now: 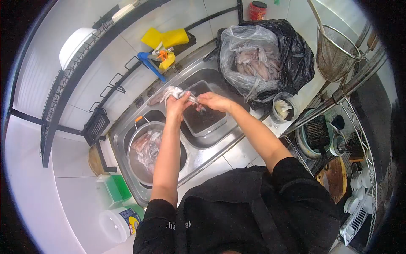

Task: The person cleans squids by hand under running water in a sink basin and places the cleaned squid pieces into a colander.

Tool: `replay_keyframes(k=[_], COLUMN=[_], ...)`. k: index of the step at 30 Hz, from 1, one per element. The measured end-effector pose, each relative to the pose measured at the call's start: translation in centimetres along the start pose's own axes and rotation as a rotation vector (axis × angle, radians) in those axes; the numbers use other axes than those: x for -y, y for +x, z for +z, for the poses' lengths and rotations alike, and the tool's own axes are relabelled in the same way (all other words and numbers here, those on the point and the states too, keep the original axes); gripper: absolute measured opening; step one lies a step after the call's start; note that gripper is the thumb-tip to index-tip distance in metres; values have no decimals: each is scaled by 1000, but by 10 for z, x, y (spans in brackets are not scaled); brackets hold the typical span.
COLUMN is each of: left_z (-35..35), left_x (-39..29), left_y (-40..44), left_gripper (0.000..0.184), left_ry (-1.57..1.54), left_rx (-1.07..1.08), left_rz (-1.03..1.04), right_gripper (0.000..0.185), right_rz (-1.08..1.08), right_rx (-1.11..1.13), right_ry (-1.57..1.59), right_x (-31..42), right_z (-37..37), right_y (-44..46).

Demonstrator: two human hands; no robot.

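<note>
Over the sink, my left hand (178,103) is closed around a squid (171,92), whose pale body sticks out to the left. My right hand (211,102) pinches the squid's other end, to the right of my left hand. Beneath both hands a clear rectangular container (206,132) with dark liquid sits in the right basin. More squid (148,148) fill a metal pot (133,166) in the left basin. Behind and to the right, a plastic-lined black bag (296,63) holds many squid (259,63).
A clear cup (282,108) with whitish pieces stands right of the sink. The blue-handled faucet (154,67) rises behind it. A mesh strainer (336,55) hangs at the upper right, above a wire rack with pans. A black shelf (91,55) runs along the left wall.
</note>
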State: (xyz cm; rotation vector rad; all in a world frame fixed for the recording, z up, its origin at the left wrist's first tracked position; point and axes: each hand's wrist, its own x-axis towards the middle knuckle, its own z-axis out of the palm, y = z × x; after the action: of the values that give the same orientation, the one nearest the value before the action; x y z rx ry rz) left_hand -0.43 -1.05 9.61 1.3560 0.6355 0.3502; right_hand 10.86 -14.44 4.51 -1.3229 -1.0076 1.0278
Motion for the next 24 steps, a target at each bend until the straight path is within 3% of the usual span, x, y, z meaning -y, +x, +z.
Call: replay_keyframes(k=[7, 10, 13, 15, 19, 24], left_z=[-2, -1, 4, 8, -9, -5], left_x=[20, 23, 31, 34, 39, 52], left_y=[16, 20, 25, 28, 38, 24], left_gripper=[19, 21, 25, 30, 36, 37], left_ry=[-204, -248, -284, -313, -110, 44], left_rx=[-43, -88, -61, -178, -249, -13], left_rz=[21, -58, -12, 49, 44, 18], right_gripper=[25, 23, 24, 23, 20, 23], right_rz=[-13, 143, 10, -66, 12, 69], right_rx=[-80, -132, -168, -206, -269, -374], right_ry=[-223, -246, -276, -292, -237, -451], right_x=[14, 24, 21, 20, 39, 117], right_z=[-1, -2, -4, -6, -28, -66], right_y=[-16, -28, -35, -42, -80, -153])
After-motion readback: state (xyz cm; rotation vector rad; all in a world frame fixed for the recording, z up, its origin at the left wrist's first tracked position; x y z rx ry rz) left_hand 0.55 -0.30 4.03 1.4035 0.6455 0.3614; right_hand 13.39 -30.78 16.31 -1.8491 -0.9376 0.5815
